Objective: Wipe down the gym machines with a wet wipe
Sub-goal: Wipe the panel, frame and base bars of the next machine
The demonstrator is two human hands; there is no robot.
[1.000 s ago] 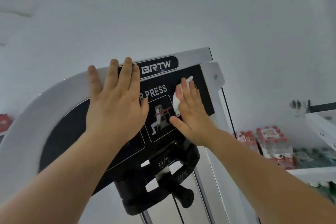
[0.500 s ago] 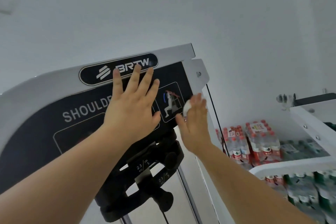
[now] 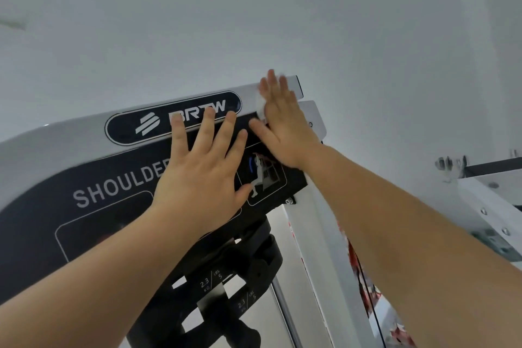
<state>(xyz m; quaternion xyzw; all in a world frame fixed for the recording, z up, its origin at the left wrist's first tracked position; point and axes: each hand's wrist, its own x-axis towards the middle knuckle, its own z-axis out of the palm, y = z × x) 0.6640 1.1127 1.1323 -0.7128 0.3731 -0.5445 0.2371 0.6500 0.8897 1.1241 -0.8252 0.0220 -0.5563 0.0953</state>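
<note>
The shoulder press machine's top panel (image 3: 84,150) is white with a black plate that reads BRTW and SHOULDER. My left hand (image 3: 202,175) lies flat with spread fingers on the black plate, its fingertips reaching the logo. My right hand (image 3: 282,124) presses flat on the panel's upper right corner. A white wet wipe (image 3: 260,106) is under its palm; only a crumpled edge shows at the left of the fingers. The hand is blurred.
Black add-on weights (image 3: 226,285) marked 2.3 kg hang below the panel. A white upright post (image 3: 316,263) runs down at the right. Another white machine frame (image 3: 485,206) stands at the far right, with red-labelled bottle packs (image 3: 364,285) behind my right forearm.
My right hand with the wipe has slid up from the panel's lower right edge to its top right corner. My left hand has stayed flat on the plate.
</note>
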